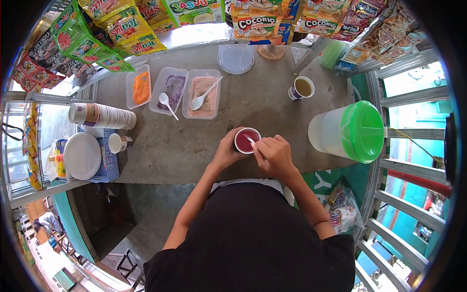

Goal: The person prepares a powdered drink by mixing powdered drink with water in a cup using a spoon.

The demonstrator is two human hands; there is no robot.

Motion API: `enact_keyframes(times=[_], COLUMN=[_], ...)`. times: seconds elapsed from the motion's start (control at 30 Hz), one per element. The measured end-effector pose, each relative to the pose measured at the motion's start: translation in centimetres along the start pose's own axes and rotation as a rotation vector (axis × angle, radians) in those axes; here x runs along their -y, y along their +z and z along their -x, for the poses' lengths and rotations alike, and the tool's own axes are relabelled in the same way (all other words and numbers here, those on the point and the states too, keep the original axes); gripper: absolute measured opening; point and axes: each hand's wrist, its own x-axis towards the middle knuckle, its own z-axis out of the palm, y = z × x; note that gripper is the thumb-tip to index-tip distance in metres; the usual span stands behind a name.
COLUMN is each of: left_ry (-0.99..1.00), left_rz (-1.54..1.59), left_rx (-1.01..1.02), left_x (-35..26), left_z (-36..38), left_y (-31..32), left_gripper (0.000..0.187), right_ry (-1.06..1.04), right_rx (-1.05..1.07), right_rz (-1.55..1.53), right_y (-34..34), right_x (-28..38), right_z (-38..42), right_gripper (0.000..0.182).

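Note:
Close in front of my body, a paper cup (242, 146) holds a dark red drink. My left hand (228, 147) wraps round its left side and keeps it upright. Pinched in my right hand (273, 154) is a white plastic spoon (250, 139), its lower end dipping into the red liquid, so the bowl of it is hidden. Ahead of my hands stand open plastic tubs: one with orange powder (141, 88), one with purple powder (173, 90) and one with pinkish-brown powder (205, 92). White spoons lie in the purple and the pinkish tubs.
A second cup with a yellowish drink (303, 88) stands at the right, near a clear jug with a green lid (362, 131). At the left are stacked paper cups (104, 116), a single cup (117, 143) and a round white lid (82, 155). Drink sachets (129, 29) hang along the far edge.

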Motion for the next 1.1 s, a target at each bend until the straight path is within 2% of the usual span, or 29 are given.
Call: enact_keyframes(times=[0.3,0.43,0.53,0.73,1.03,1.1], left_ry=[0.011,0.016,0.0,-0.013,0.007,0.008], left_rz=[0.002,-0.007,0.028,0.026,0.006,0.005], left_rx=[-0.007,-0.002,-0.005,-0.01,-0.001,-0.002], left_x=[-0.2,-0.1,-0.1,-0.5,-0.2,-0.3], left_z=[0.0,0.0,0.1,0.0,-0.1,0.0], left_y=[0.0,-0.1,0.0,0.0,0.0,-0.1], left_gripper=[0.071,0.07,0.068,0.067,0.068,0.068], right_ry=[0.055,0.067,0.01,-0.029,0.099,0.087], right_rx=[0.164,0.169,0.088,0.093,0.12,0.077], right_rz=[-0.093,-0.132,-0.099,0.063,-0.139,-0.156], right_y=[-1.6,-1.0,-0.4,-0.7,-1.4,-0.8], right_x=[0.6,1.2,1.1,0.3,0.8,0.9], right_z=[-0.1,-0.4,-0.5,-0.4,-0.2,-0.2], right_gripper=[0.012,0.013,0.015,0.014,0.014,0.021])
